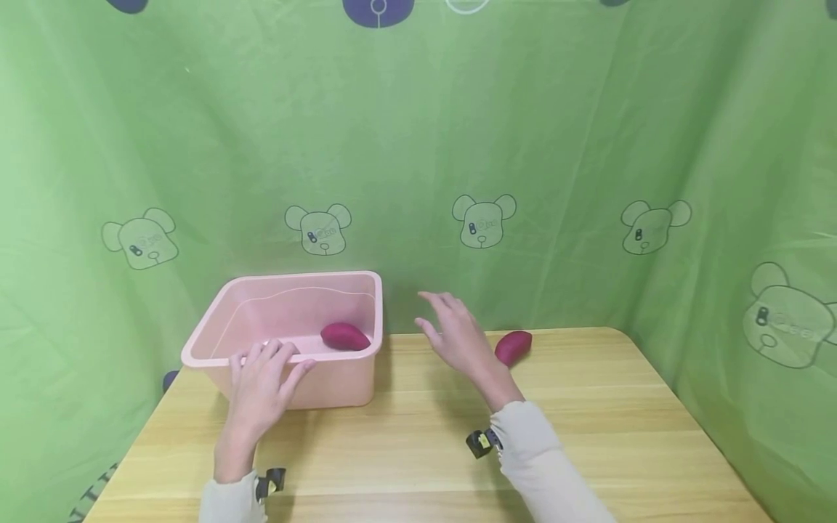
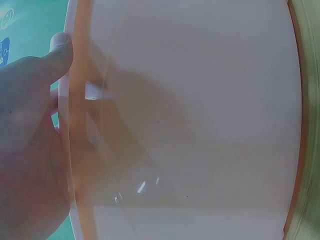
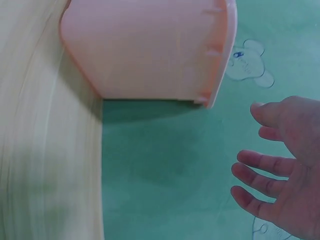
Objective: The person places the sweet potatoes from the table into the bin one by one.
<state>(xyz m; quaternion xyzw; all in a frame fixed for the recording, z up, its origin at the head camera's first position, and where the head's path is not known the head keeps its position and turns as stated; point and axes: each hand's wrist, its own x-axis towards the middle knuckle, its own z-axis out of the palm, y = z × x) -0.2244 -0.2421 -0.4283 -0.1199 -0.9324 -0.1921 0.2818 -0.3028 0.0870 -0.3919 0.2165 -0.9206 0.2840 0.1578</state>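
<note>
The left hand (image 1: pixel 261 385) pinches the near rim of a pink plastic bin (image 1: pixel 333 381), its grip curled over, thumb outside. One purple-red sweet potato (image 1: pixel 345 336) lies in the bin, right of that grip and apart from it. The right hand (image 1: pixel 460 338) hangs beside the bin, grip spread; a second sweet potato (image 1: pixel 514 348) lies on the wooden table (image 1: pixel 418 450), right of its wrist.

The head view is bright, with soft shadow on the table (image 1: pixel 418 457) right of the bin (image 1: pixel 340 385). Wrist views are dimmer; on the bin's outside, small glints and a shadow, probably the left hand's (image 2: pixel 30 130), show.
</note>
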